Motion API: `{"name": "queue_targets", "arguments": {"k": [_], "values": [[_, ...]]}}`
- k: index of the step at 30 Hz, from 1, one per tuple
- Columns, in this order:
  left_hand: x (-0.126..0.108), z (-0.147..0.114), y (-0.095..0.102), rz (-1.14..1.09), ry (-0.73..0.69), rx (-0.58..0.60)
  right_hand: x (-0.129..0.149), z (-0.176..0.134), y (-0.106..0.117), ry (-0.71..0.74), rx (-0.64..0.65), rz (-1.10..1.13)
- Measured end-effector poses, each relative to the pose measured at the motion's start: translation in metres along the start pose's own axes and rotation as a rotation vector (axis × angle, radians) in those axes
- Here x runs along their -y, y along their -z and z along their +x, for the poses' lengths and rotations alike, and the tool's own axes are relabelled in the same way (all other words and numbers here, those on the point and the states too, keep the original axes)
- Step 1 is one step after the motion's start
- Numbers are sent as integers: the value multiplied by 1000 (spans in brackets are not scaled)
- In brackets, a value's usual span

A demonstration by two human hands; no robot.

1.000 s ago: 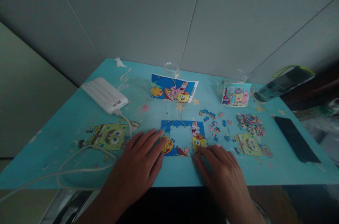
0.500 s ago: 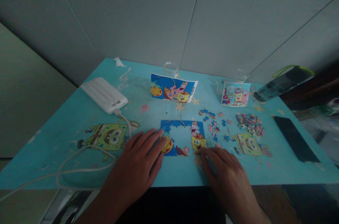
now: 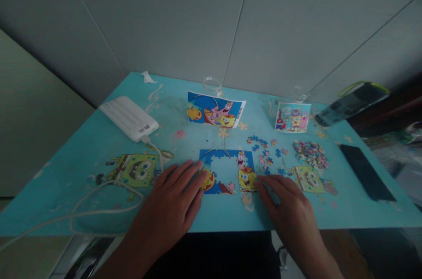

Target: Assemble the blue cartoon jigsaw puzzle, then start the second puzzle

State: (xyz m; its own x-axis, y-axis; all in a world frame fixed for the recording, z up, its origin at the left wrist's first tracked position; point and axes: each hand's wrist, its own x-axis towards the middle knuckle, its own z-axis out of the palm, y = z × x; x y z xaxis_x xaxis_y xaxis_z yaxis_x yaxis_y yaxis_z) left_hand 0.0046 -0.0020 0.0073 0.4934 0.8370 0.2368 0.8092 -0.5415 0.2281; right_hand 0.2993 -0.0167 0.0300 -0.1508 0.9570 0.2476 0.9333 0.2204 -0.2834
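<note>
Near the surface's [image 3: 227,219] front edge, the jigsaw puzzle [image 3: 246,177] seems light, fragile; hold outer borders. Left grip [image 3: 178,193] rests released; right grip [image 3: 287,203], I cannot tell.

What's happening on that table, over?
Left hand over left side of blue rectangular cartoon jigsaw; right hand at its right edge. Middle unfilled. Small loose multicoloured pieces beyond right hand, off the jigsaw.

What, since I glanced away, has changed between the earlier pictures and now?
The right hand moved rightward and slightly forward, from the bottom-right corner of the puzzle to its right edge, uncovering that corner. The left hand stayed at the puzzle's left side; the larger picture card stayed put.
</note>
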Motion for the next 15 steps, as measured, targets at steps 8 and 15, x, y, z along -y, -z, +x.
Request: {"name": "queue_targets", "arguments": {"k": [8,15], "values": [[-1,1,1,-11,2,-4,11,-4,3,185,180,-21],[1,0,-1,-16,0,14,8,-4,7,178,205,-62]]}}
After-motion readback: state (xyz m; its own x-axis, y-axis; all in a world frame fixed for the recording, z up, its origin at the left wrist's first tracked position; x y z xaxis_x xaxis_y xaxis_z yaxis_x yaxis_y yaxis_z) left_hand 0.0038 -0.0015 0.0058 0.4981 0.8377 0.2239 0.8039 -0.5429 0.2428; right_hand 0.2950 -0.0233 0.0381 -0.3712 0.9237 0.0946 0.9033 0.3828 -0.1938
